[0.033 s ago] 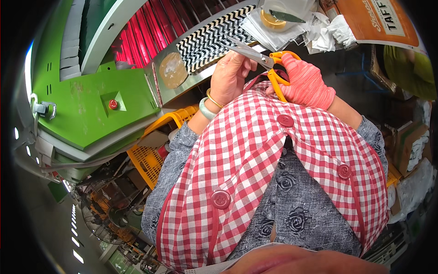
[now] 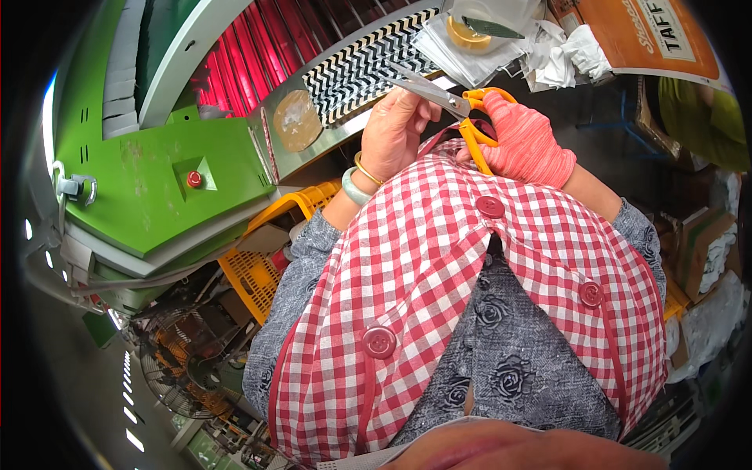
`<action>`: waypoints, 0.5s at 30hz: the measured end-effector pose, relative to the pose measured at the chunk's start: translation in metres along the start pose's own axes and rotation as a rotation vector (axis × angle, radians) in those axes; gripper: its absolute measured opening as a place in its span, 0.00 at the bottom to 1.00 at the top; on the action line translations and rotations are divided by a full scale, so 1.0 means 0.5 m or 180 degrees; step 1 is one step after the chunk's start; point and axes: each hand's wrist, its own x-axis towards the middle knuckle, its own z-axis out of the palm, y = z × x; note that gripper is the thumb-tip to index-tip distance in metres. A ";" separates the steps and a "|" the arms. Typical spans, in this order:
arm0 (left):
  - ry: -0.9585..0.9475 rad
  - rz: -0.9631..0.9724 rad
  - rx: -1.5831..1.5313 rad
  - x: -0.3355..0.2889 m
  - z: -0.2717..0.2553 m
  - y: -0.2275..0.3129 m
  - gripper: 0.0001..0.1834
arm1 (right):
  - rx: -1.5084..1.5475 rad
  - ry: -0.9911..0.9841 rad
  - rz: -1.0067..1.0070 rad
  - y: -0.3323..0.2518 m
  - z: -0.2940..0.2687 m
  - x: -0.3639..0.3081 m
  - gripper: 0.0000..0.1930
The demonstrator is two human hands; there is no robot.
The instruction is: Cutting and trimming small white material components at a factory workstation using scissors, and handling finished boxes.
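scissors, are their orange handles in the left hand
No, the gloved right hand holds the scissors by their orange handles.

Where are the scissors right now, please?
In the head view, the scissors are above and right of centre, their handles in the gloved right hand and blades by the left hand.

The right hand [image 2: 533,145] covers part of the scissors [image 2: 462,106], whose tips are hard to pick out against the patterned strips [image 2: 352,74] behind. The left hand [image 2: 392,129] hides its own palm, so whether it holds anything cannot be told. The left sleeve [image 2: 286,274] hides part of the crate [image 2: 252,282]. The top edge cuts off the machine [image 2: 149,184] and the box [image 2: 615,43]; clutter around the fan [image 2: 180,364] is too small to tell.
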 end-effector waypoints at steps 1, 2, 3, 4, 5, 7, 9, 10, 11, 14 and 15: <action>-0.0054 0.0014 0.0007 0.000 -0.002 -0.001 0.13 | 0.0000 -0.0007 -0.0019 0.006 0.004 0.000 0.39; -0.0052 0.0013 0.0005 0.000 -0.001 -0.002 0.13 | -0.0001 -0.0010 -0.0018 0.004 0.003 0.001 0.39; -0.0016 -0.0008 0.0010 0.000 0.000 -0.002 0.14 | 0.0040 -0.0027 0.0032 0.000 0.002 0.001 0.39; 0.0020 -0.0029 0.0014 0.000 0.000 -0.002 0.14 | 0.0081 -0.0043 0.0082 -0.002 0.002 0.001 0.38; 0.0021 -0.0030 0.0013 0.000 0.000 -0.002 0.14 | 0.0081 -0.0046 0.0083 -0.001 0.003 0.002 0.38; -0.0036 -0.0012 0.0010 -0.001 -0.001 -0.001 0.15 | -0.0048 -0.0072 0.0076 0.004 0.007 0.003 0.38; -0.0065 -0.0016 -0.0116 0.001 -0.001 -0.003 0.15 | 0.0096 -0.0089 0.0121 0.005 0.009 0.001 0.38; -0.0093 -0.0017 -0.0241 0.001 -0.002 -0.003 0.16 | 0.0240 -0.0106 0.0163 0.004 0.010 0.001 0.37; -0.0092 -0.0017 -0.0243 -0.001 -0.002 -0.001 0.16 | 0.0239 -0.0108 0.0163 0.003 0.010 0.001 0.37; 0.0028 -0.0053 -0.0059 -0.003 -0.003 0.002 0.16 | 0.0362 -0.0030 0.0164 0.001 0.013 0.000 0.35; 0.0032 0.0068 -0.0076 -0.003 -0.002 -0.001 0.15 | 0.0031 0.0218 -0.0056 0.003 0.016 0.000 0.35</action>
